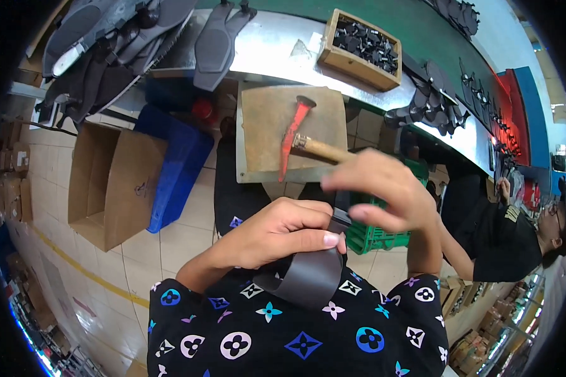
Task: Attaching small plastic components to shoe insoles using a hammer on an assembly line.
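My left hand (273,232) is closed on a wide, dark grey strap (311,276), pinched between thumb and fingers; the strap curls in a loop in front of my chest. My right hand (387,188) is raised to its right, a little blurred, with thumb and fingers apart and nothing visible between them. A hammer (324,149) with a red head and wooden handle lies on a tan work board (258,129) ahead of my hands. My right hand covers the handle's end, and I cannot tell if they touch.
A wooden box (358,65) of small black parts and dark sandal soles (215,53) sit on the metal bench. Soles with straps pile up at upper left. A cardboard box (116,188) and blue bin (179,169) stand left; a green crate (377,235) and co-worker (509,232) are right.
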Demonstrator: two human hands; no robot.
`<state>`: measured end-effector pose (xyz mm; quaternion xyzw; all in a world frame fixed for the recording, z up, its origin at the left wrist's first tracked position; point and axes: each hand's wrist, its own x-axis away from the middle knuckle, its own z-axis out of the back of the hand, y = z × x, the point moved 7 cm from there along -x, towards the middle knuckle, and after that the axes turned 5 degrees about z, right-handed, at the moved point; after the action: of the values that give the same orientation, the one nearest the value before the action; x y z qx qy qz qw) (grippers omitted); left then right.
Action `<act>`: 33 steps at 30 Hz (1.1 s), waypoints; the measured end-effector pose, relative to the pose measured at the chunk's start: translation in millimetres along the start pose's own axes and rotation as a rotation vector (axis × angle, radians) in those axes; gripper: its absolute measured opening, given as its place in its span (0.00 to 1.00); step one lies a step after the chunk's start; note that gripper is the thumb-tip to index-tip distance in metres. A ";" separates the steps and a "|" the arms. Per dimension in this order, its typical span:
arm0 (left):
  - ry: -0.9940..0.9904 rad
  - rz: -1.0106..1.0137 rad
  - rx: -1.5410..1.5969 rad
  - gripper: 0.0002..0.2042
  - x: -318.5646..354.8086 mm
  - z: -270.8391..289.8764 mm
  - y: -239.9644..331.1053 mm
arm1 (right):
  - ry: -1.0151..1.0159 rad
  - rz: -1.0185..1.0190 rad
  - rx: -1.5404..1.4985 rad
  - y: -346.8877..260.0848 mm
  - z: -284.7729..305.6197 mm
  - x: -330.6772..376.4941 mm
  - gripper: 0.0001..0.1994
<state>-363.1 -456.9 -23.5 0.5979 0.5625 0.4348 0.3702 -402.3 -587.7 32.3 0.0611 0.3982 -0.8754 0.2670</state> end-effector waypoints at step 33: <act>-0.404 -0.176 -0.157 0.10 12.4 -48.1 13.2 | -0.234 0.228 -0.181 -71.3 -8.4 4.5 0.19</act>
<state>-403.7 -448.0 6.8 0.5909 0.4914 0.3150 0.5569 -443.8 -545.0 72.6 -0.0206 0.4322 -0.8012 0.4133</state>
